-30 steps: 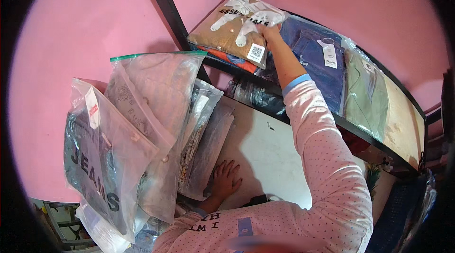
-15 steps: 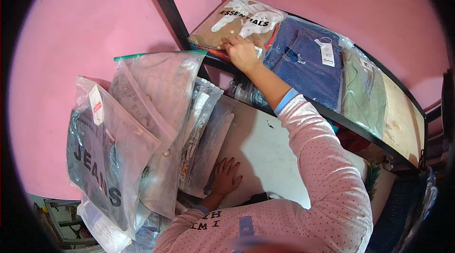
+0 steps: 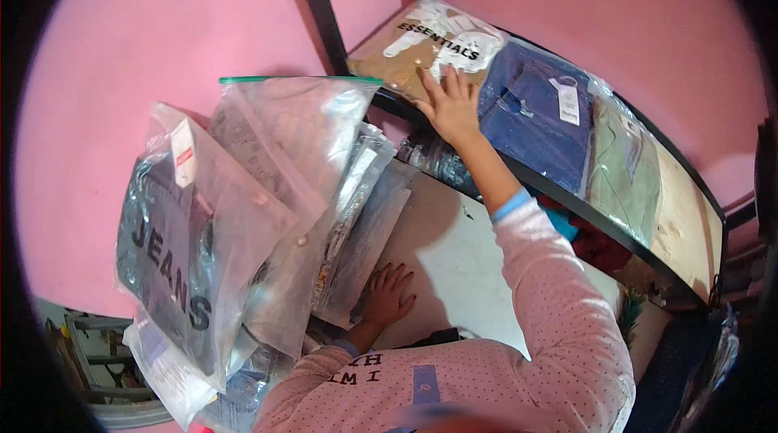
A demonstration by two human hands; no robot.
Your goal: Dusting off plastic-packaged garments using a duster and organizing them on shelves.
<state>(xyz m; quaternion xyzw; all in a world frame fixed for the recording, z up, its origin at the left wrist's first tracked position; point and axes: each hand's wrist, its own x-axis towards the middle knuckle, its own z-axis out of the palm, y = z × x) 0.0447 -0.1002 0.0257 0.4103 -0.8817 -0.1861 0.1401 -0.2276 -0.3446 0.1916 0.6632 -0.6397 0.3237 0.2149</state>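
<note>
On the shelf, my right hand point(image 3: 452, 109) rests with fingers spread at the front edge of a clear bag holding a folded tan garment point(image 3: 389, 64). A blue garment in clear wrap with a white tag point(image 3: 539, 121) lies right beside it. Farther right is a bagged olive-green garment point(image 3: 626, 169). My left hand point(image 3: 389, 295) lies with fingers apart on the white surface point(image 3: 462, 263), next to a leaning row of bagged clothes. In that row are a frosted bag with a green top strip point(image 3: 284, 133) and a bag with a dark garment inside point(image 3: 166, 255).
Black metal posts point(image 3: 320, 11) and the shelf's black front rail point(image 3: 559, 206) frame the space before a pink wall point(image 3: 162, 27). Below the shelf sit wrapped items point(image 3: 446, 165) and dark red cloth point(image 3: 604, 246). A metal rack point(image 3: 105, 360) stands at lower left.
My right hand has lifted its bent fingers off the tan garment's bag edge and spread them, shifting slightly right. My left hand stays on the white surface. The whole view has shifted slightly.
</note>
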